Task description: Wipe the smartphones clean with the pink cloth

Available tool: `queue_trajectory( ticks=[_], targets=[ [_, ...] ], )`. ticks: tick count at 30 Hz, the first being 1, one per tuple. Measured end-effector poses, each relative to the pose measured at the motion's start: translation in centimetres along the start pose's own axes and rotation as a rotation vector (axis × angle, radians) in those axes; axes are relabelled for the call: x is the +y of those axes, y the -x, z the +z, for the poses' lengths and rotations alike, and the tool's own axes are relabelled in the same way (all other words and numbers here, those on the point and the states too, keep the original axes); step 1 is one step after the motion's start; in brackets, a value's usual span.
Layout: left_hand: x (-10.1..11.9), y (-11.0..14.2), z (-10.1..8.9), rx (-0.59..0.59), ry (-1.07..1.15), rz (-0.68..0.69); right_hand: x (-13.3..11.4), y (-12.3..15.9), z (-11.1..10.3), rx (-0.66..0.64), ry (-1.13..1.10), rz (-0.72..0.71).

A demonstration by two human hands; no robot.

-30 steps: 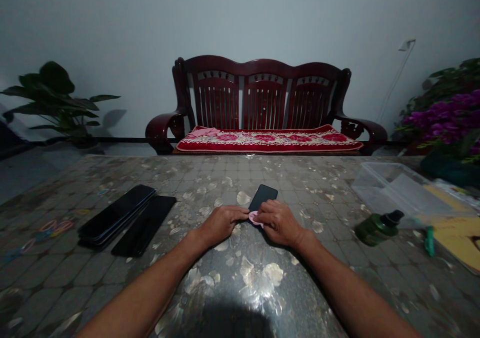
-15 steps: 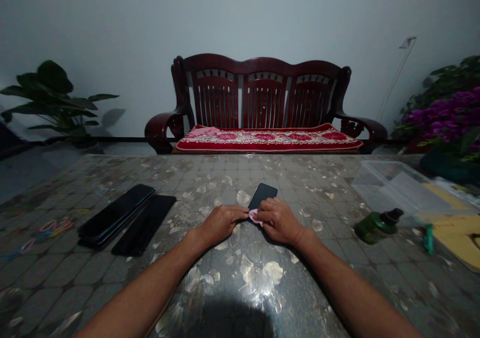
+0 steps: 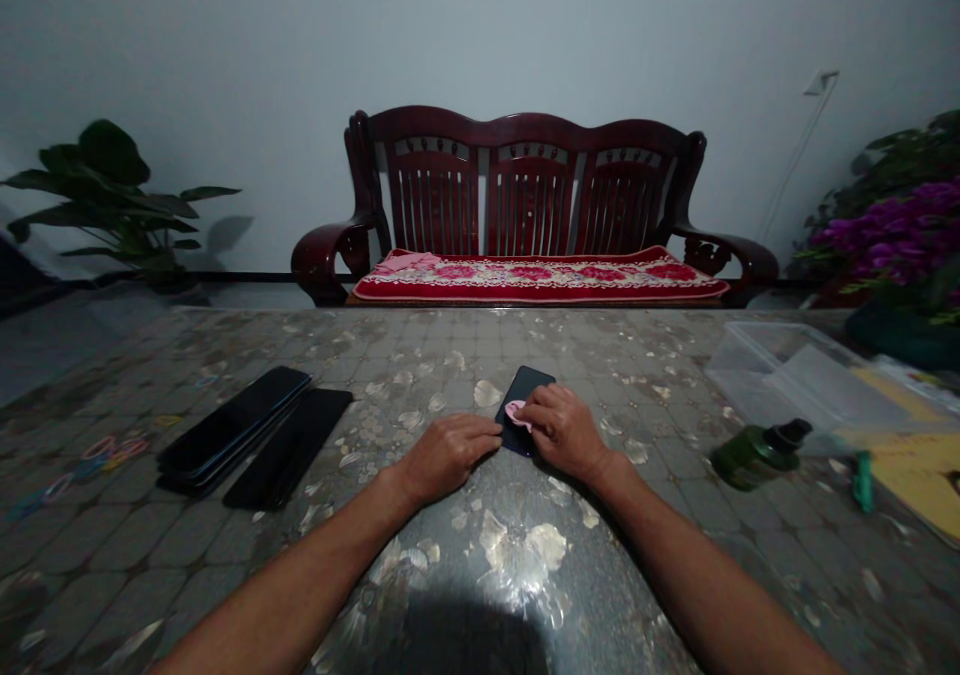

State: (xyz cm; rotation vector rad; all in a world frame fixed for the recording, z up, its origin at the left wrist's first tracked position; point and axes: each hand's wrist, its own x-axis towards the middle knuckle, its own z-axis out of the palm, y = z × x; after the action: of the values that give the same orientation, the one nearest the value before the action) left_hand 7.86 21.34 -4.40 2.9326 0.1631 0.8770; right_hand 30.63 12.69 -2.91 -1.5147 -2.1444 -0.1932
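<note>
A small black phone lies flat on the patterned table, just beyond my hands. My right hand is closed on a small pink cloth and presses it onto the near part of the phone. My left hand rests beside the phone's near left corner, fingers curled, their tips touching its edge. Nothing else shows in the left hand.
Dark phones and a black case lie at the left, with coloured rubber bands beyond. At the right are a green bottle on its side, a clear plastic box and yellow paper. A wooden bench stands behind.
My right hand has slid the pink cloth forward from the phone's near end onto its surface. The left hand has shifted slightly and stays at the phone's corner.
</note>
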Motion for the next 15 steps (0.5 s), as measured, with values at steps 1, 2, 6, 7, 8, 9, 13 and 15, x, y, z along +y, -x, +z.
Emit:
queue_trajectory(
  ticks=[1,2,6,7,8,9,13,15],
  targets=[
    [0.2,-0.1,0.0,0.001,-0.002,0.008,-0.3,-0.1,0.0,-0.022,-0.012,-0.023],
    [0.4,-0.2,-0.1,0.002,-0.003,0.011,-0.7,-0.3,0.0,-0.047,-0.020,-0.044],
    [0.8,-0.3,-0.1,0.001,-0.013,-0.009,-1.2,-1.2,-0.3,-0.137,-0.012,-0.065],
    [0.7,-0.3,-0.1,0.003,-0.014,-0.013,-1.0,-1.4,-0.3,-0.151,-0.002,-0.051],
    [0.7,-0.3,0.0,0.007,-0.015,-0.017,-0.7,-1.6,-0.3,-0.160,0.011,-0.027],
    [0.7,-0.2,0.0,0.011,-0.017,-0.022,-0.3,-1.8,-0.3,-0.164,0.027,0.010],
    [0.6,-0.1,0.3,0.016,-0.016,-0.029,1.2,-2.2,-0.1,-0.143,0.076,0.194],
    [0.6,-0.1,0.4,0.012,-0.011,-0.030,1.2,-2.0,0.1,-0.139,0.042,0.204]
  ],
)
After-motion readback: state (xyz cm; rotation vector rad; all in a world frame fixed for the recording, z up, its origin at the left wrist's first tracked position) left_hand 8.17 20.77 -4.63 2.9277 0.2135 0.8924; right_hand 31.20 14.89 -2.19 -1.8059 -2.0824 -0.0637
